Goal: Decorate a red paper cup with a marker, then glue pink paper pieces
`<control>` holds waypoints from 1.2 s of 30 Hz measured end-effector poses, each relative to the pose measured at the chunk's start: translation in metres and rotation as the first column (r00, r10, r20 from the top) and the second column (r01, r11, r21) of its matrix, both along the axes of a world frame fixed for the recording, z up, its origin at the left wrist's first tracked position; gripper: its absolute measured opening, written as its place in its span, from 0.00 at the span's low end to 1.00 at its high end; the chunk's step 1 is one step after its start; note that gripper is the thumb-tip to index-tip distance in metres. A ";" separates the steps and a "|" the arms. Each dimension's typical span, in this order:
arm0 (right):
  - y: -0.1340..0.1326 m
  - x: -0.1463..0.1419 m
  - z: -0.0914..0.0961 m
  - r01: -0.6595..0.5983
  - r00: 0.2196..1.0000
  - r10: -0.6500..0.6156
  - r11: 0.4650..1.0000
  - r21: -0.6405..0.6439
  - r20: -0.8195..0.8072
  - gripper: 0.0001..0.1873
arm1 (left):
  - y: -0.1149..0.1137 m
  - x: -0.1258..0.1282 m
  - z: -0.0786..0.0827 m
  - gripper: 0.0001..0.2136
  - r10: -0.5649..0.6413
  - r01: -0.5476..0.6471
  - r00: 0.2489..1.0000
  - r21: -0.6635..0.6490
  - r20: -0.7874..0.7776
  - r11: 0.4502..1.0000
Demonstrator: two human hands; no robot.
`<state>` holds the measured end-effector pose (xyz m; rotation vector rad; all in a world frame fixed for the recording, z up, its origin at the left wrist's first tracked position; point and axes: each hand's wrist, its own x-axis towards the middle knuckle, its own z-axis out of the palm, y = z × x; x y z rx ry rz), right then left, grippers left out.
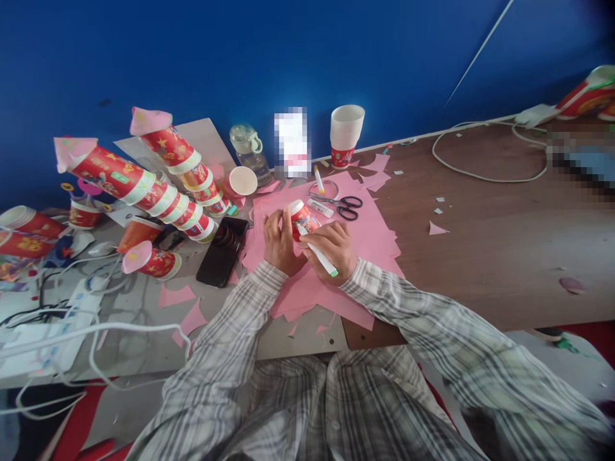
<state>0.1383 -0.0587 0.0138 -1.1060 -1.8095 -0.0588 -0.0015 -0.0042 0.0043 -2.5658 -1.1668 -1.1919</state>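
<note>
My left hand (280, 242) grips a red printed paper cup (304, 216) from its left side, over pink paper sheets (317, 282). In my right hand (335, 248) is a white marker (321, 255) with a green end toward me; its other end meets the cup's side. Just beyond the cup lie a glue stick (320, 207), black-handled scissors (346, 206) and a second marker (319, 180) with a yellow end. The cup's lower part is partly hidden by my fingers.
Stacked red cups with pink tops (120, 176) lean at the left. A black phone (222, 251), a water bottle (250, 153) and a stack of white-rimmed cups (346, 131) stand or lie around. White cables (120, 326) tangle at left; paper scraps (437, 228) dot the brown table.
</note>
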 end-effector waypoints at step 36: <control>-0.002 0.001 0.001 -0.042 0.999 0.042 0.999 -0.032 0.016 0.15 | 0.002 -0.003 0.003 0.40 0.003 0.004 0.997 -0.099 0.073 0.995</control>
